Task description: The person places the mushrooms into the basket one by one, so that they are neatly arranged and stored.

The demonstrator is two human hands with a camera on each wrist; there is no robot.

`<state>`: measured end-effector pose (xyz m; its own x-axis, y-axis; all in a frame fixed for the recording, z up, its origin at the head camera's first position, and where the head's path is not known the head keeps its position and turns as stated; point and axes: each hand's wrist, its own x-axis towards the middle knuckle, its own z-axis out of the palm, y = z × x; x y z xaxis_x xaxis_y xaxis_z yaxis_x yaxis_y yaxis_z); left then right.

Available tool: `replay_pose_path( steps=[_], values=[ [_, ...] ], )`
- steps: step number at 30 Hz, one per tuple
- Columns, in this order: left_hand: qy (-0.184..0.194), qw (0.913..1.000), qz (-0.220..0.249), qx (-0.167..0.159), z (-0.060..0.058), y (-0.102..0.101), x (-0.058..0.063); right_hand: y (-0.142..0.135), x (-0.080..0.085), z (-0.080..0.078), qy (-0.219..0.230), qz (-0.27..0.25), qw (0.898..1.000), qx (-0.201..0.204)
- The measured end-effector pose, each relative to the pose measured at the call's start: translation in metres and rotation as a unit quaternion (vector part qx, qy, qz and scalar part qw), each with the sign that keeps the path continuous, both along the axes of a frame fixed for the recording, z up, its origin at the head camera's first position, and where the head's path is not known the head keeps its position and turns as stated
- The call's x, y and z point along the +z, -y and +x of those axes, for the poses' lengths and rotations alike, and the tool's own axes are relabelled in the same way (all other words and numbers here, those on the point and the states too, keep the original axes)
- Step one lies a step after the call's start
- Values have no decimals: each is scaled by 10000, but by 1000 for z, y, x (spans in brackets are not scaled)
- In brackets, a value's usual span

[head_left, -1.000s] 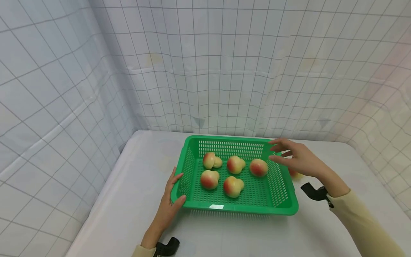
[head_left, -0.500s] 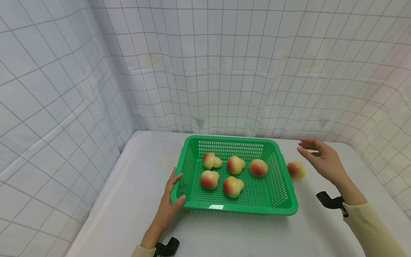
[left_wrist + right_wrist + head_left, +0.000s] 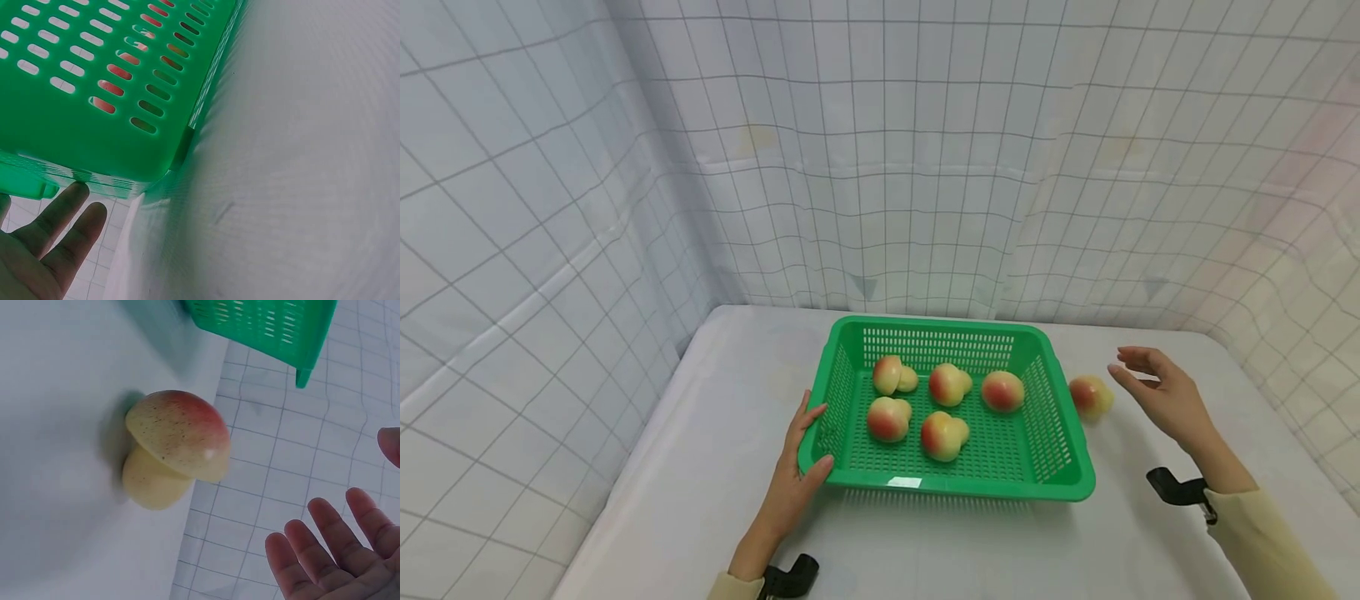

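A green plastic basket with slotted walls holds several toy mushrooms, such as one with a red and yellow cap. My left hand grips the basket's near left corner, thumb and a fingertip over the rim. Two of its fingers extend outside the slotted wall in the left wrist view. Another toy mushroom lies on the table just right of the basket. To its right hovers my right hand, apart from it, with fingers loosely bent and nothing held.
A white cloth covers the table. White grid-patterned curtains hang behind it and along both sides. A black wrist camera mount sits on the right wrist, another on the left.
My right hand has moved right from over the basket's right rim, past the mushroom outside, then slightly lower. That mushroom is now uncovered. The left hand and basket look nearly unchanged.
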<state>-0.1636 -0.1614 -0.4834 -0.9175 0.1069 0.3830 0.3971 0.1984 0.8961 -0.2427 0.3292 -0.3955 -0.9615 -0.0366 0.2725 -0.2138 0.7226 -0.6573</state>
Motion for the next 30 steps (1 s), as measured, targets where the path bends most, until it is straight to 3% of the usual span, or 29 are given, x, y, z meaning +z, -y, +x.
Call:
replay_pose_path(
  steps=[15,25,30],
  values=[
    [9,10000,-24,-56,1,0,2,-15,-43,-14,563,-204,9981,-163],
    [54,10000,57,-13,0,0,0,-11,-49,-14,799,41,9968,-82],
    [68,10000,30,25,0,0,0,-11,-53,-14,726,-160,9971,181]
  ],
)
